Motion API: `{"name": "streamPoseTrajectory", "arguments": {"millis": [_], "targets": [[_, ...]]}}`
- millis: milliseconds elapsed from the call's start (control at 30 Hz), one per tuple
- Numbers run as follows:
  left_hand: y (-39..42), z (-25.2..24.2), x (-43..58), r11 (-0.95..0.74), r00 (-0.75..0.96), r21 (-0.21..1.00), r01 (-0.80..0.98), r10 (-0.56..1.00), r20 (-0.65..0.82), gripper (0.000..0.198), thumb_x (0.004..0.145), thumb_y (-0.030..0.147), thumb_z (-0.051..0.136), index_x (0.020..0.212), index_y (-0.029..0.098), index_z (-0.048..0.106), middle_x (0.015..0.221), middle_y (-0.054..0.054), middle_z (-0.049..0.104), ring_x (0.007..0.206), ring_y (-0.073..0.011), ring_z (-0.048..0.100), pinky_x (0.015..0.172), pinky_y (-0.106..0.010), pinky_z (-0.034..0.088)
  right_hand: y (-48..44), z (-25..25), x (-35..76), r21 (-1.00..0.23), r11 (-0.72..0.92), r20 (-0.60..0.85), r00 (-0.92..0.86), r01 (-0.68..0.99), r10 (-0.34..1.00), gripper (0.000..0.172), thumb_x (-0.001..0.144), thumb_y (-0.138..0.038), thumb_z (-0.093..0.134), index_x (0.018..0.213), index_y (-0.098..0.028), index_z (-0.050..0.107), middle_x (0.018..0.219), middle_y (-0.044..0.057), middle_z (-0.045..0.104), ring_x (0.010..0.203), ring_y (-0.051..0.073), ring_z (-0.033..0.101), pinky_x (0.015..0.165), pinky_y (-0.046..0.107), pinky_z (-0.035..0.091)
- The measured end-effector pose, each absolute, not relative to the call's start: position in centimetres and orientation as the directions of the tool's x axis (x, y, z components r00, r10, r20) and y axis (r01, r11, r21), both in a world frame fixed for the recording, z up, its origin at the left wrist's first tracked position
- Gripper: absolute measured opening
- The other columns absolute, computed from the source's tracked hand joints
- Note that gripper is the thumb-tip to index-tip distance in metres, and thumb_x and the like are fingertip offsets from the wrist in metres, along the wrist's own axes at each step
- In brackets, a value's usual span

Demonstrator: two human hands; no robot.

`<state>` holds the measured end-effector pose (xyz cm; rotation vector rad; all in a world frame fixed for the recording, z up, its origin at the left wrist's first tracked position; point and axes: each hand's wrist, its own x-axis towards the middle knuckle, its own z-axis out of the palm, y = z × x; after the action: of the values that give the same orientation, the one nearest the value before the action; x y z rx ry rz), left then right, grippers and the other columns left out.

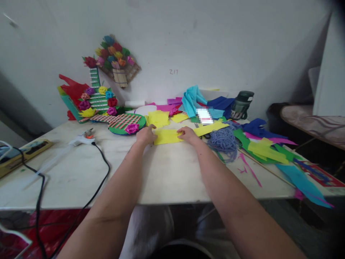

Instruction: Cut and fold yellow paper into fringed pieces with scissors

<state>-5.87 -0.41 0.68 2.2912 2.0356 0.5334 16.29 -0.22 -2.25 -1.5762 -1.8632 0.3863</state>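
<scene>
A yellow crepe paper strip (167,137) lies across the table in front of me, its right part running on past my wrist toward a tangle of blue-grey yarn (223,139). My left hand (146,135) grips the strip's left end, thumb against the paper. Near the middle, my right hand (188,135) pinches the same paper between thumb and fingers. A loose yellow sheet (158,118) rests just behind the strip. Dark scissor handles show partly beside the yarn, mostly covered by the strip.
Left stand a flower-decorated guitar craft (126,124), a glue gun (83,139) with a black cord and a yellow power strip (37,148). A dark bottle (242,105), turquoise crepe paper (193,100) and a phone (205,116) sit behind. Coloured scraps and a thin stick (266,168) cover the right.
</scene>
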Motion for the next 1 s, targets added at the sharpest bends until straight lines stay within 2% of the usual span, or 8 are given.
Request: {"name": "streamPoseTrajectory", "arguments": {"millis": [67,133,233,333,467,600,733,1000], "targets": [[-0.4,0.4,-5.8,-0.251,0.174,0.196,0.948,0.924,0.340,0.038,0.065,0.028,0.056,0.103,0.026,0.057,0.103,-0.006,0.058,0.098,-0.0252,0.052,0.075,-0.036,0.045,-0.1,-2.3,16.3,-0.610,0.227,0.291,-0.051,0.759,0.955,0.025,0.060,-0.013,0.065,0.085,-0.016,0.067,0.083,0.002,0.058,0.061,0.008,0.051,0.063,0.020,0.043],[-0.2,0.2,-5.5,-0.432,0.337,0.142,0.891,0.836,0.434,0.031,0.067,0.026,0.055,0.097,0.023,0.062,0.108,-0.006,0.056,0.105,-0.0246,0.046,0.083,-0.036,0.043,-0.1,-2.4,16.3,-0.611,0.216,0.287,-0.042,0.762,0.957,0.026,0.060,-0.012,0.065,0.086,-0.016,0.067,0.083,0.002,0.058,0.062,0.008,0.051,0.064,0.020,0.043],[0.1,-0.3,-4.5,-0.675,0.563,0.109,0.729,0.683,0.464,0.026,0.075,0.027,0.049,0.096,0.020,0.063,0.107,-0.006,0.058,0.106,-0.0201,0.046,0.093,-0.035,0.037,-0.2,-2.3,16.2,-0.608,0.203,0.277,-0.035,0.767,0.960,0.026,0.060,-0.013,0.065,0.087,-0.015,0.067,0.085,0.003,0.058,0.063,0.009,0.052,0.066,0.020,0.043],[0.1,-1.0,-3.2,-0.770,0.657,0.101,0.631,0.598,0.460,0.034,0.082,0.032,0.040,0.107,0.018,0.059,0.118,-0.006,0.054,0.116,-0.0193,0.038,0.099,-0.036,0.030,-0.3,-2.2,16.1,-0.620,0.201,0.273,-0.032,0.758,0.962,0.027,0.061,-0.014,0.065,0.088,-0.015,0.066,0.088,0.004,0.058,0.065,0.009,0.053,0.067,0.020,0.043],[0.1,-2.3,-2.1,-0.779,0.721,0.132,0.613,0.620,0.308,0.044,0.087,0.036,0.028,0.123,0.018,0.047,0.132,-0.004,0.042,0.127,-0.0183,0.025,0.104,-0.037,0.020,-0.3,-2.2,16.2,-0.629,0.202,0.271,-0.032,0.751,0.962,0.026,0.062,-0.014,0.065,0.088,-0.016,0.066,0.089,0.003,0.060,0.067,0.010,0.054,0.068,0.021,0.044],[0.2,-2.9,-2.0,-0.732,0.710,0.156,0.663,0.681,0.179,0.052,0.088,0.039,0.018,0.131,0.016,0.035,0.139,-0.004,0.031,0.129,-0.0157,0.021,0.105,-0.032,0.016,-0.1,-2.4,16.5,-0.690,0.201,0.269,-0.012,0.695,0.963,0.026,0.065,-0.012,0.061,0.090,-0.014,0.065,0.091,0.005,0.062,0.073,0.011,0.056,0.071,0.022,0.044],[0.0,-2.7,-2.0,-0.702,0.691,0.128,0.700,0.712,0.125,0.055,0.088,0.041,0.015,0.134,0.015,0.030,0.141,-0.005,0.024,0.130,-0.0156,0.017,0.105,-0.032,0.013,0.0,-2.5,16.6,-0.749,0.165,0.237,0.027,0.642,0.971,0.025,0.068,-0.012,0.058,0.093,-0.013,0.064,0.092,0.007,0.064,0.079,0.012,0.057,0.073,0.023,0.044],[-0.2,-2.6,-1.4,-0.646,0.643,0.112,0.755,0.763,0.067,0.057,0.087,0.044,0.011,0.135,0.018,0.026,0.143,-0.004,0.019,0.131,-0.0170,0.013,0.105,-0.037,0.012,-0.1,-2.5,16.6,-0.743,0.159,0.229,0.024,0.650,0.973,0.025,0.068,-0.010,0.057,0.091,-0.012,0.064,0.090,0.007,0.064,0.079,0.013,0.057,0.073,0.024,0.044]]}}
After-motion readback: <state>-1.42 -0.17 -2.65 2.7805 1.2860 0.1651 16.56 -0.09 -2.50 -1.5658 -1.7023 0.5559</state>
